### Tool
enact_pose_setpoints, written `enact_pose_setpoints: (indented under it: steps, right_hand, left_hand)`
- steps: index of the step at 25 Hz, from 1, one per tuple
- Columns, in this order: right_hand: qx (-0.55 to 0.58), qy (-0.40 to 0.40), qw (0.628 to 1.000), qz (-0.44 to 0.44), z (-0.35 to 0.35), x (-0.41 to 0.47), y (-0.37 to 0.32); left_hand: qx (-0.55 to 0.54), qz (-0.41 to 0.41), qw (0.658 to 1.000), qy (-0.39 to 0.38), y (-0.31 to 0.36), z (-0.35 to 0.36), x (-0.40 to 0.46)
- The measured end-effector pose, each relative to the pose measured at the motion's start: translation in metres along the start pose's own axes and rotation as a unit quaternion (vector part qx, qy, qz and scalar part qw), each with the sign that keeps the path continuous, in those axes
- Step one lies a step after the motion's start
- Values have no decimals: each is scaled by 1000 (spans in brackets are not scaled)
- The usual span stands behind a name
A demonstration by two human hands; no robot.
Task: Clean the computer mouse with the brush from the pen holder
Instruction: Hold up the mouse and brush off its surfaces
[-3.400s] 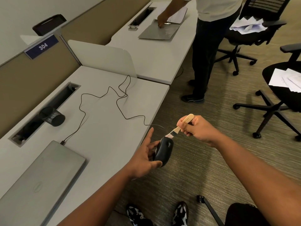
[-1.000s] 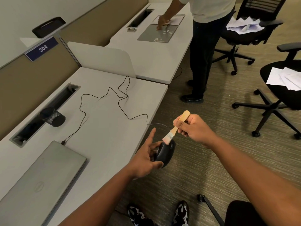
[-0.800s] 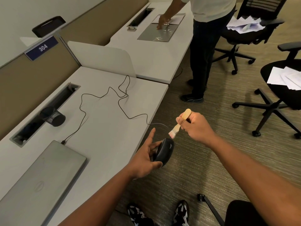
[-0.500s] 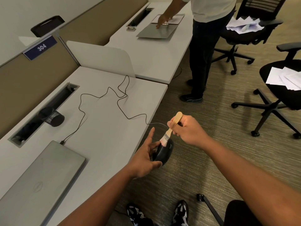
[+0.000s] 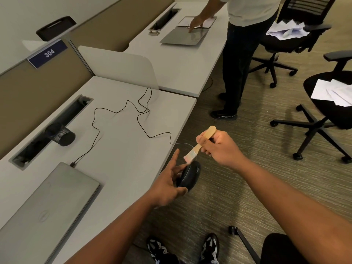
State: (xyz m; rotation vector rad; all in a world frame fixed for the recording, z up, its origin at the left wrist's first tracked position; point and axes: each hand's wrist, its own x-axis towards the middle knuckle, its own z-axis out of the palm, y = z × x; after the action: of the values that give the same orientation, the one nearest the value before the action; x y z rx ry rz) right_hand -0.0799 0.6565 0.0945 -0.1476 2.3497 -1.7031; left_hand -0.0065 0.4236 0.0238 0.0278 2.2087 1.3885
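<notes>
My left hand (image 5: 167, 182) holds a black computer mouse (image 5: 189, 177) in the air just off the desk's front edge, index finger stretched out. My right hand (image 5: 219, 147) grips the wooden handle of a small flat brush (image 5: 198, 148). The pale bristles point down-left and touch the mouse's upper end. The mouse's thin black cable (image 5: 141, 122) trails back over the white desk (image 5: 118, 159) toward a closed grey laptop (image 5: 47, 204). A black mesh pen holder (image 5: 61, 135) lies on its side by the desk's cable slot.
Another person (image 5: 245, 52) stands at the far desk, one hand on an open binder (image 5: 188, 35). Two black office chairs (image 5: 327, 103) carrying loose papers stand on the carpet to the right. My shoes (image 5: 209, 246) are below. A white divider (image 5: 118, 65) separates the desks.
The brush has been stroking back and forth over the mouse's top; since half a second ago my right hand drew back slightly up and right, bristles now at the mouse's upper end.
</notes>
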Motion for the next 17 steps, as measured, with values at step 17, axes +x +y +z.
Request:
enact_pose_setpoints:
  steps: [17]
  right_hand:
    - [-42, -166, 985, -2, -24, 1, -3]
  left_hand:
    - [2, 1, 1000, -18, 0, -4, 2]
